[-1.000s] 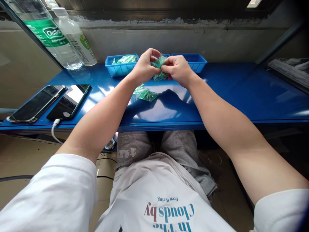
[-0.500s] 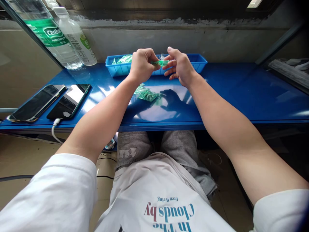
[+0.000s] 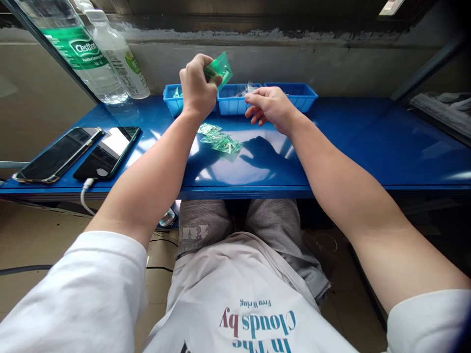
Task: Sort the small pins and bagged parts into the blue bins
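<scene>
Green packet (image 3: 223, 68) pinched by the left hand (image 3: 198, 88), above and left of the middle bin (image 3: 231, 107).

At that bin's right end, the right hand's (image 3: 272, 105) thumb and forefinger are held nearly together; whether the clear film (image 3: 250, 88) there is gripped cannot be told. The left bin (image 3: 172, 105), with something green inside, is largely hidden by the left hand. Loose packets (image 3: 223, 142) are spread before the middle bin.

Both arms (image 3: 158, 157) stretched forward, left hand (image 3: 198, 90) raised, fingers (image 3: 203, 60) curled, right hand (image 3: 272, 107) lower, palm inward
</scene>
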`<action>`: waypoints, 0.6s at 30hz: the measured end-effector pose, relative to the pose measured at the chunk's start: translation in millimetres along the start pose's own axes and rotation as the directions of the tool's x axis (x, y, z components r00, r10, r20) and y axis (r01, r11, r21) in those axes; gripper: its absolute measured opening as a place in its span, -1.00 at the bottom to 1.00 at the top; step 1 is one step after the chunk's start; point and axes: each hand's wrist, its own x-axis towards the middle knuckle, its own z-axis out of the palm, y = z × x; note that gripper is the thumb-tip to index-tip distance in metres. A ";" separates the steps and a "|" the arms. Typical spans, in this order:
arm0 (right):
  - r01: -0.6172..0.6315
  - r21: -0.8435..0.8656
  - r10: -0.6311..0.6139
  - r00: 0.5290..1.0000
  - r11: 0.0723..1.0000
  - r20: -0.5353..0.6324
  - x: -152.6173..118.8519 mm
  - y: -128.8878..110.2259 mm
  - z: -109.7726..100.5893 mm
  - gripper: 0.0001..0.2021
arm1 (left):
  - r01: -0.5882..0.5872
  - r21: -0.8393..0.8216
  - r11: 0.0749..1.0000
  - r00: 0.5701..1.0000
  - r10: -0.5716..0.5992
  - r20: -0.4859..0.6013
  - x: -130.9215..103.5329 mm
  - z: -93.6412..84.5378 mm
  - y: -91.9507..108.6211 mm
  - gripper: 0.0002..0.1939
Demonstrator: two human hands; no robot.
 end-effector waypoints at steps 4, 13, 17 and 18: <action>0.050 -0.126 -0.048 0.999 0.991 0.022 -3.3 2.3 3.2 -0.75 | 0.057 0.074 0.996 0.998 -0.054 -0.043 5.7 -4.2 -15.6 -0.66; 0.221 -0.438 -0.218 0.974 0.871 0.059 -8.0 5.4 4.0 -0.86 | 0.171 0.189 0.967 0.985 -0.163 -0.057 11.0 -4.1 -43.7 -0.59; 0.227 -0.447 -0.212 0.974 0.865 0.083 -9.4 4.4 4.2 -0.88 | 0.197 0.229 0.953 0.973 -0.219 0.075 10.8 -0.7 -46.5 -0.45; 0.227 -0.448 -0.212 0.974 0.865 0.084 -9.5 4.4 4.3 -0.88 | 0.209 0.237 0.949 0.965 -0.239 0.105 10.5 0.3 -46.4 -0.41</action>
